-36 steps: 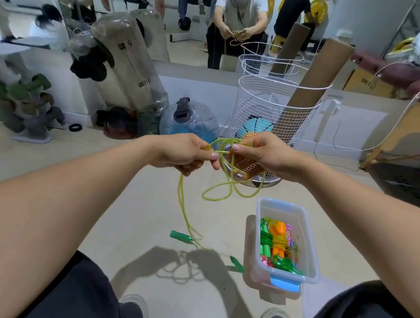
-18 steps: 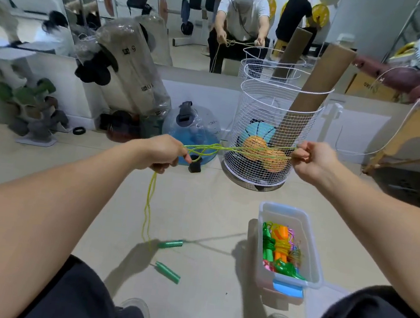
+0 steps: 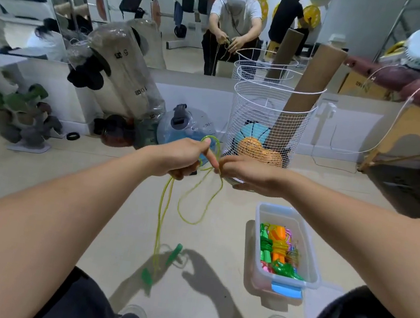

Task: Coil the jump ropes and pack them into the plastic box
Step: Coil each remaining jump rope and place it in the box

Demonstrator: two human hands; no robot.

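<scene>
Head-camera view: a seated person winds a yellow-green jump rope (image 3: 200, 192) in mid-air above the floor (image 3: 93, 186), both hands nearly touching in front of a white wire basket (image 3: 270, 118). The left hand (image 3: 177, 158) grips several gathered strands in curled fingers, a small loop poking up beside its extended thumb; the right hand (image 3: 244, 174) pinches the cord at its fingertips, just beside the left thumb. A slack loop droops between the hands, and two long strands hang from the left fist to the green handles (image 3: 160, 264) dangling near the floor. Thin and limp, the cord looks light and likely springy, best held at the bundled turns. The clear plastic box (image 3: 310, 241), already holding coiled ropes, stands on the floor below the right forearm.
</scene>
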